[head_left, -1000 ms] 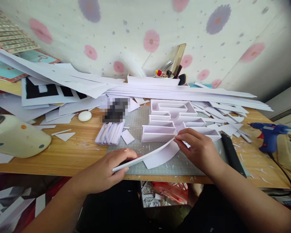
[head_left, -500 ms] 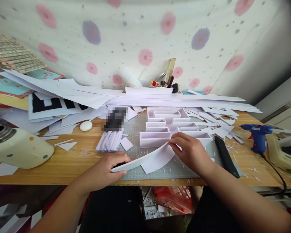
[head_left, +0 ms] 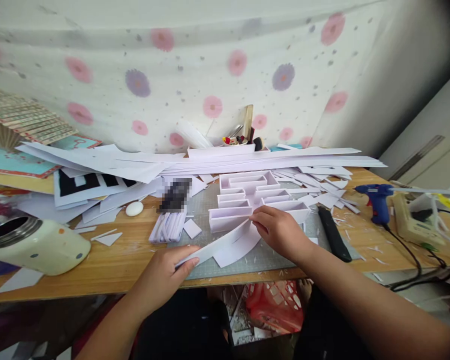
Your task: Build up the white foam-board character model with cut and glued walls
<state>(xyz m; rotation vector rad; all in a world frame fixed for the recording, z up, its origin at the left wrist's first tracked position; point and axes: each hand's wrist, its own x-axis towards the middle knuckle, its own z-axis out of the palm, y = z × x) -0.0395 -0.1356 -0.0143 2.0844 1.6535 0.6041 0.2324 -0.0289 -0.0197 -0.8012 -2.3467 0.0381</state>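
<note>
Now the left hand [head_left: 165, 272] pinches the near end of a curved white strip [head_left: 225, 245] over the cutting mat [head_left: 270, 255], the right hand [head_left: 281, 232] gripping its far end; bending evenly, without creasing, looks wisest

— What's my desk carrying right now?

— It's a wooden table [head_left: 108, 260] with a grey cutting mat [head_left: 270, 255] at its middle, white offcuts scattered over it.

— And on my left?

— A cream spotted jar [head_left: 41, 247] lies on its side, near a white egg-shaped thing [head_left: 134, 208] and a bundle of white strips [head_left: 169, 227].

— On my right?

— A black bar [head_left: 333, 233] at the mat's edge, then a blue glue gun [head_left: 377, 200] beside a power strip [head_left: 414, 222]. Long white sheets [head_left: 270, 160] pile up along the back.
</note>
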